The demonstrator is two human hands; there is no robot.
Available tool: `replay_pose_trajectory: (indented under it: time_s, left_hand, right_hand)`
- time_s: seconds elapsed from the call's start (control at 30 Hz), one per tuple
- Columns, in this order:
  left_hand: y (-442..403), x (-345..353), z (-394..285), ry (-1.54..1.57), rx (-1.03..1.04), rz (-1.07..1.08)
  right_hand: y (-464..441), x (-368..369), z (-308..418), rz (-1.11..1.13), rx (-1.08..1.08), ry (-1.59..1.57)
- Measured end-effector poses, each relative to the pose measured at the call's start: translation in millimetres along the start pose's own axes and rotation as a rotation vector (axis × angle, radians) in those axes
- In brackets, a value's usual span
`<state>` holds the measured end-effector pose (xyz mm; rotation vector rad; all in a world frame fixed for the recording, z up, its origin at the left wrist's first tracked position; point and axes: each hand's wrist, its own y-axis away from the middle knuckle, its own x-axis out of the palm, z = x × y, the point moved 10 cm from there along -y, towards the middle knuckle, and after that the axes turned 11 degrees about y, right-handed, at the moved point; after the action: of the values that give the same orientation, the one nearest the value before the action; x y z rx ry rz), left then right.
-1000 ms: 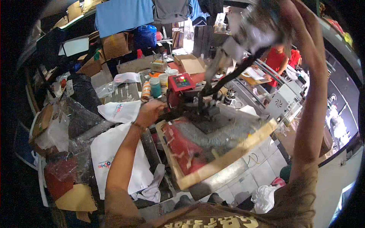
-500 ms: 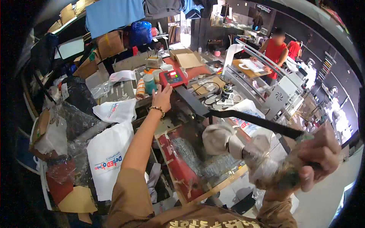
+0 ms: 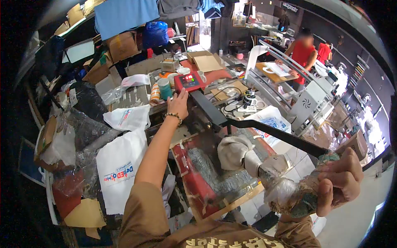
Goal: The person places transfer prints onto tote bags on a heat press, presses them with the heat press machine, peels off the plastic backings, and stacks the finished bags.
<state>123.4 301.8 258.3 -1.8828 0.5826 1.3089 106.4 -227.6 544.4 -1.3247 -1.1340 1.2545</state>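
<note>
My left hand [image 3: 178,106] is stretched out, fingers extended, with its fingertips at the lower edge of a red control box [image 3: 190,81] with a lit digital display. From this box a black metal arm [image 3: 273,134] of what looks like a heat press runs toward the lower right. At its end, my right hand [image 3: 344,178] is wrapped round a press handle [image 3: 306,198] bound in clear plastic and worn tape. Cream cloth [image 3: 235,153] is bundled on the press near the arm's joint. Below it lies a red-and-grey taped board [image 3: 202,177] with a wooden edge.
White printed bags [image 3: 122,169] lie left of my arm, and another printed bag [image 3: 273,124] lies beyond the press. A teal jar [image 3: 164,89] stands beside the control box. Behind, a person in red [image 3: 302,53] works at a board near a white-framed machine [image 3: 308,99].
My right hand and the handle have shifted slightly left and down, and show less blur. My left hand stays at the control box. The whole view has moved a little.
</note>
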Motion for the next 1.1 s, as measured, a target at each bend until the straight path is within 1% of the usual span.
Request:
replay_pose_trajectory:
  time_s: [0.07, 0.13, 0.47, 0.53, 0.67, 0.77, 0.83, 0.97, 1.03, 1.1]
  left_hand:
    - [2, -4, -3, -0.005, -0.011, 0.014]
    - [3, -5, -5, -0.002, -0.037, 0.051]
    - [2, 3, 0, 0.003, -0.027, 0.021]
    - [-1, 7, 3, 0.021, -0.018, 0.04]
    - [0, 7, 2, 0.015, 0.007, 0.021]
    - [0, 9, 5, 0.035, 0.005, 0.024]
    - [-1, 9, 5, 0.035, 0.016, 0.009]
    - [0, 4, 2, 0.037, 0.008, 0.013]
    - [2, 3, 1, 0.046, -0.004, 0.041]
    - [4, 1, 0, 0.061, -0.002, 0.041]
  right_hand:
    - [0, -2, 0, -0.006, -0.006, -0.004]
    - [0, -1, 0, 0.036, -0.007, 0.011]
    - [-1, 0, 1, 0.052, -0.025, 0.052]
    - [2, -2, 0, 0.023, -0.045, 0.032]
    - [6, -1, 0, 0.035, -0.031, 0.031]
    - [6, -5, 1, -0.017, -0.007, 0.059]
    - [5, -2, 1, 0.13, -0.029, 0.084]
    - [12, -3, -1, 0.048, 0.038, 0.092]
    - [12, -1, 7, 0.061, -0.072, 0.049]
    - [13, -4, 6, 0.095, -0.082, 0.076]
